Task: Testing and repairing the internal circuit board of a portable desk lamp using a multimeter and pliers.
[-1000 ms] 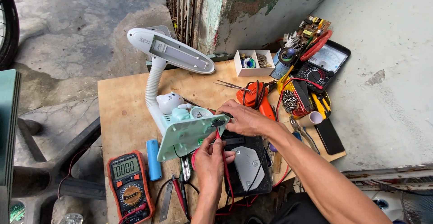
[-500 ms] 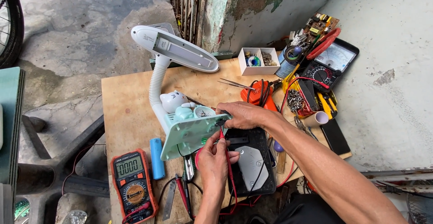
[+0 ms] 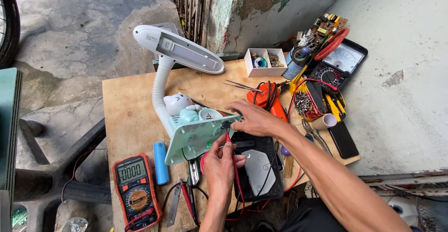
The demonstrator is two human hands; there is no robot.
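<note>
Multimeter (image 3: 136, 190) with an orange case is lying at the near left of the wooden counter (image 3: 126, 101), and a blue cylindrical cell (image 3: 161, 162) is lying just right of it. A white desk lamp (image 3: 179, 50) is standing further in, its gooseneck rising from a pale green base (image 3: 198, 136) that is tilting up on edge. The left hand (image 3: 221, 159) is pinching a red test probe (image 3: 232, 159) between closed fingers, and the tip is pointing up at the underside of the base. The right hand (image 3: 254, 117) is gripping the far right corner of the base, fingers curled over its edge. A black tray (image 3: 261, 166) is sitting under both wrists, red and black leads trailing off it toward the near edge. An orange tool (image 3: 268, 99) is lying just beyond the right hand. A small white parts box (image 3: 265, 61) is sitting at the far edge. An analogue meter (image 3: 338, 66) in a black case is resting at the far right.
</note>
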